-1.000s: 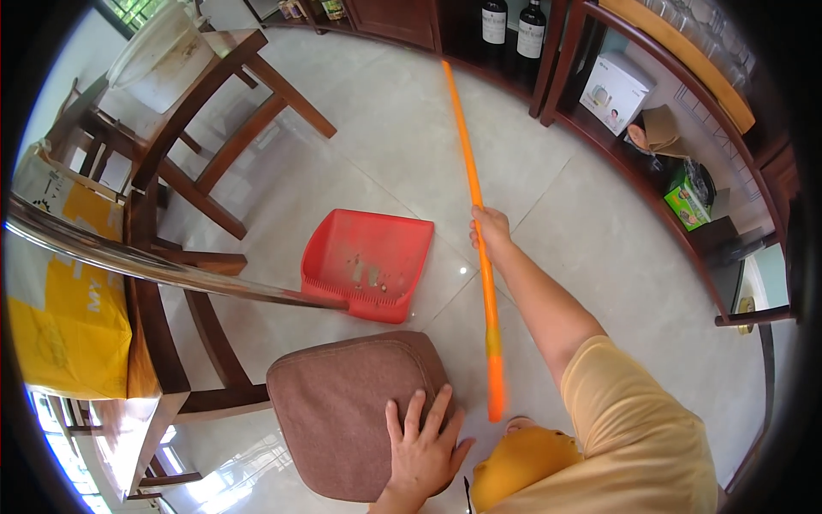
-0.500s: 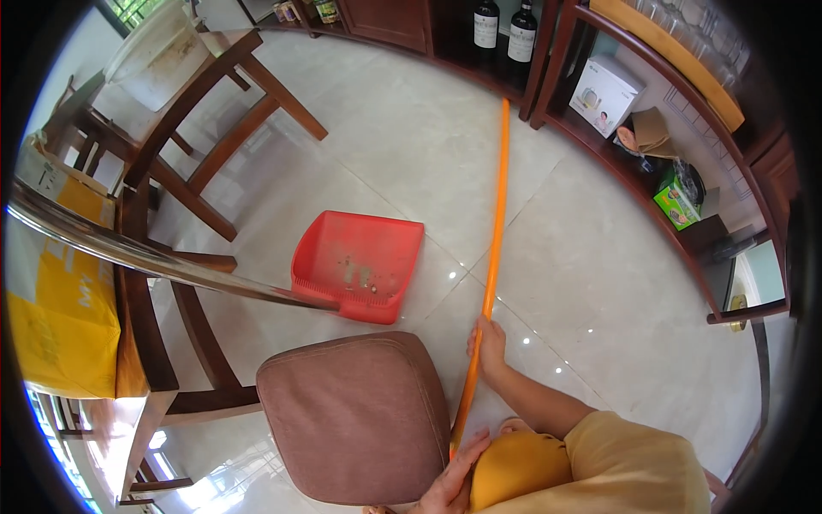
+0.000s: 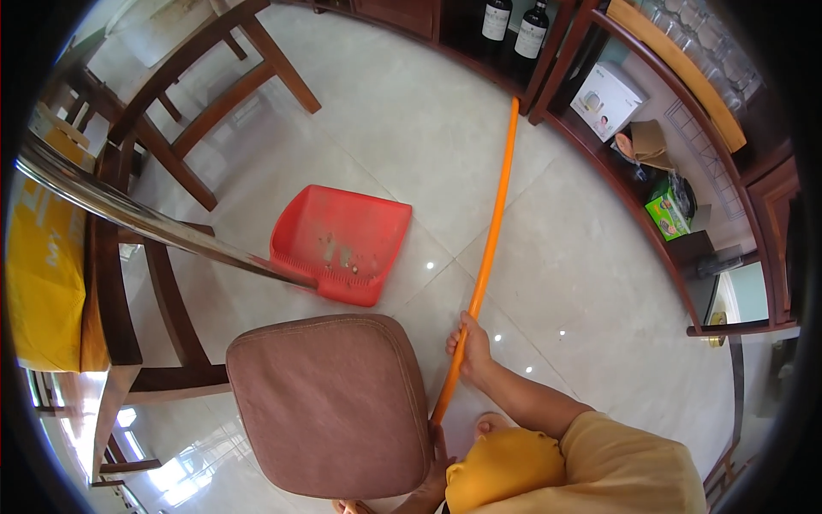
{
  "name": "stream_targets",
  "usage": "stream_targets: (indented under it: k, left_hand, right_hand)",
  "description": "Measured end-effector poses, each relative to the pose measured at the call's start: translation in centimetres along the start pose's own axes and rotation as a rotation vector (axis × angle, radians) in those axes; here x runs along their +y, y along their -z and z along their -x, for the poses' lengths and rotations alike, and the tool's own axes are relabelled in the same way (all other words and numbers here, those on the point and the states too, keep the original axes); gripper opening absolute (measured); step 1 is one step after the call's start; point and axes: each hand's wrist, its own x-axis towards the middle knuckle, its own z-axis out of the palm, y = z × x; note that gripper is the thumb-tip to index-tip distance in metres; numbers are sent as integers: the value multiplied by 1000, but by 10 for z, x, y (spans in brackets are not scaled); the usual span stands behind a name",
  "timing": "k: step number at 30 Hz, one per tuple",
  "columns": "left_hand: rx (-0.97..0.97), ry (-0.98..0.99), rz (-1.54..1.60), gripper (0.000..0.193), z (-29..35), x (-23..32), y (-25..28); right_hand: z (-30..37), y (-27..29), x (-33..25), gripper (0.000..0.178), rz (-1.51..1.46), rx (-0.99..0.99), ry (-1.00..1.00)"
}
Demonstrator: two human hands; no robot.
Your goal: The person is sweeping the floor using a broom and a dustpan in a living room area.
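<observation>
A long orange pole (image 3: 494, 231) slants from beside the seat to the foot of the dark wooden cabinet; its far tip is hidden there. My right hand (image 3: 471, 349) is closed around the pole partway along its near half. At the pole's near end, close against the brown cushioned seat (image 3: 330, 407), my left hand (image 3: 435, 467) has its fingers at the pole, partly hidden, and seems to hold it. Left of the pole lies a red dustpan (image 3: 342, 223) with bits of debris inside. Its shiny metal handle (image 3: 163, 227) rises toward the left.
Wooden chairs (image 3: 205, 124) and a yellow bag (image 3: 47, 274) stand at the left. Along the far and right sides runs the dark cabinet (image 3: 548, 77) with bottles (image 3: 531, 30), a white box (image 3: 606, 98), a green box (image 3: 668, 216) and glasses (image 3: 685, 38). Glossy tiles (image 3: 402, 103) cover the floor.
The dustpan, seat and chairs sit further left in view. My right hand still grips the pole; my left hand has drawn lower, beside the seat's edge.
</observation>
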Motion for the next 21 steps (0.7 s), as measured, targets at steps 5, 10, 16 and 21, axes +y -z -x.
stream_targets:
  k: [5, 10, 16, 21]
  left_hand:
    - [-37, 21, -185, 31, -7, 4, 19]
    - [-79, 0, -436, 30, -16, 13, 36]
    - [-102, -35, -603, 29, -29, 25, 46]
    - [-125, -42, -677, 28, -39, 28, 48]
  right_hand:
    - [30, 40, 45, 26, -33, -166, -87]
    - [31, 46, 47, 25, 0, -219, -395]
    - [-38, 1, -41, 17, 384, -9, 332]
    - [-53, -7, -69, 28, 886, -131, 278]
